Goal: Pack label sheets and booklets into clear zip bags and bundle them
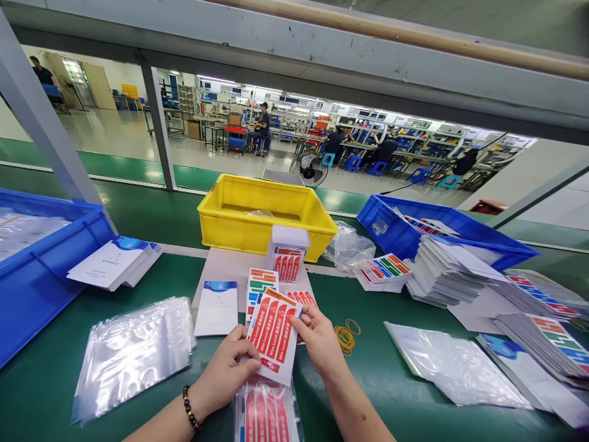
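Between my two hands is a white sticker sheet with red level labels. My left hand, with a beaded bracelet on its wrist, pinches the sheet's left edge. The fingers of my right hand close on its upper right corner. Just below, partly under the held sheet, lies a clear plastic bag with a red-labelled sheet inside. Behind the hands are a white booklet, a multicoloured sticker sheet and a stack of red sticker sheets. Yellow rubber bands lie right of my right hand.
Clear plastic bags are piled at left, near booklets and a blue bin. A yellow bin stands behind. To the right are another blue bin, paper stacks and more plastic bags. A metal frame crosses above.
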The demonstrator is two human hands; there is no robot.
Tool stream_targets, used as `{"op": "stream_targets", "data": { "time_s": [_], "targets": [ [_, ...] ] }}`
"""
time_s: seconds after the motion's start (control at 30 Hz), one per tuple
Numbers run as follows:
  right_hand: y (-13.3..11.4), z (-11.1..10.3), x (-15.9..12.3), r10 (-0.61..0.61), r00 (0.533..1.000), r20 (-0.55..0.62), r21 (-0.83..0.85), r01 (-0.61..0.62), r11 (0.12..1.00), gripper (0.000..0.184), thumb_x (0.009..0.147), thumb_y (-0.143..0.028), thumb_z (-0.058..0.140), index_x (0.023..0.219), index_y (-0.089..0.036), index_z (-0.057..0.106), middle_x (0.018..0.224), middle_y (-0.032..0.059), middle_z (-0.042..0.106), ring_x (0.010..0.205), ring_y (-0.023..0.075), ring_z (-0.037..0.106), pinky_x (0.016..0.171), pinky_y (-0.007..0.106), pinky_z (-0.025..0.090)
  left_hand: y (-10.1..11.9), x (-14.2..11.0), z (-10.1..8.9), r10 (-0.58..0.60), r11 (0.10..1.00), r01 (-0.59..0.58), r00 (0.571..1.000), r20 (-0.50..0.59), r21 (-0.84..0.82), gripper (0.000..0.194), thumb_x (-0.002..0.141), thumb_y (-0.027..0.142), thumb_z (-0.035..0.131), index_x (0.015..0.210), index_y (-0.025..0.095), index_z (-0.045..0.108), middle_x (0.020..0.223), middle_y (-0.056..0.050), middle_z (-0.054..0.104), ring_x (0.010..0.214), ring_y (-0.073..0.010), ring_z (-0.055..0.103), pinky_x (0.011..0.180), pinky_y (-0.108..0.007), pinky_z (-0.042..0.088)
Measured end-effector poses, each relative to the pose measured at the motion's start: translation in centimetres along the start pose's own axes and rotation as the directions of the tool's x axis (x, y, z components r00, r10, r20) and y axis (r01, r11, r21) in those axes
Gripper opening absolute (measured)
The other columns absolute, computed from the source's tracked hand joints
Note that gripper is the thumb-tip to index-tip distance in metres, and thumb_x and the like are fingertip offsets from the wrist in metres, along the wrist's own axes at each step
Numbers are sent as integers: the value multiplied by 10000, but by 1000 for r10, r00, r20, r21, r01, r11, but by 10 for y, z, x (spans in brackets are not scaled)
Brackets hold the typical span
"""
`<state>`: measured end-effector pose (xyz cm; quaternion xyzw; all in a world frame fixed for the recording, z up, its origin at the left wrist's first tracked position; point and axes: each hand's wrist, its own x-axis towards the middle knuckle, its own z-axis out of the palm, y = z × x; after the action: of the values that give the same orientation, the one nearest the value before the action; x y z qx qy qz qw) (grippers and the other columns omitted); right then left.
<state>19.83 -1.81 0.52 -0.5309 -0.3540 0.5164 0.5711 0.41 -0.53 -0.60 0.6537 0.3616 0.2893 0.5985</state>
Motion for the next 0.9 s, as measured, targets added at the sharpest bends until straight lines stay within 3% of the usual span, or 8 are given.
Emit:
{"op": "stream_targets", "data": {
  "time_s": [0.13,0.23,0.53,0.7,0.8,0.9],
  "targets": [
    [-2,-7,3,-13,999,-47,-11,12,1000,405,610,-455,745,821,-182,532,675,28,705,482,163,619,408,232,443,3,-2,0,23,999,-24,999,45,26,102,735,172,534,666,179,610,913,-44,485,903,-203,509,814,-308,414],
    [-2,-6,2,12,1000,-6,-14,-13,1000,405,608,-457,746,813,-179,534,676,26,701,493,162,623,412,229,443,4,-2,0,54,997,-57,997,50,51,109,730,147,527,668,179,612,899,-42,484,913,-199,506,847,-305,398],
    [-3,-6,1,-28,999,-24,-11,27,1000,394,617,-467,734,778,-191,505,668,16,690,493,169,620,418,240,443,4,1,-1,-2,1000,1,998,57,20,76,725,178,547,650,172,554,892,-48,500,874,-204,520,768,-298,420],
    [6,3,-4,17,991,133,-3,-17,1000,345,659,-420,714,843,-198,524,684,0,676,557,173,632,498,262,464,3,-1,-1,21,997,-24,999,34,74,96,741,184,536,648,178,556,893,-43,521,884,-206,521,812,-307,404],
    [12,7,-7,22,983,183,-21,-18,1000,425,716,-391,666,1064,-226,486,686,-23,659,562,158,614,542,271,467,3,-1,-1,4,999,-4,1000,2,44,112,760,231,532,659,184,551,917,-48,521,902,-209,520,828,-316,405],
    [13,6,-8,-14,975,223,-194,58,979,414,756,-330,618,1145,-237,512,720,-13,643,624,159,596,623,296,471,2,-1,-1,-10,1000,11,998,-55,13,158,765,301,542,654,189,549,853,-33,500,853,-200,511,802,-317,414]
  ]
}}
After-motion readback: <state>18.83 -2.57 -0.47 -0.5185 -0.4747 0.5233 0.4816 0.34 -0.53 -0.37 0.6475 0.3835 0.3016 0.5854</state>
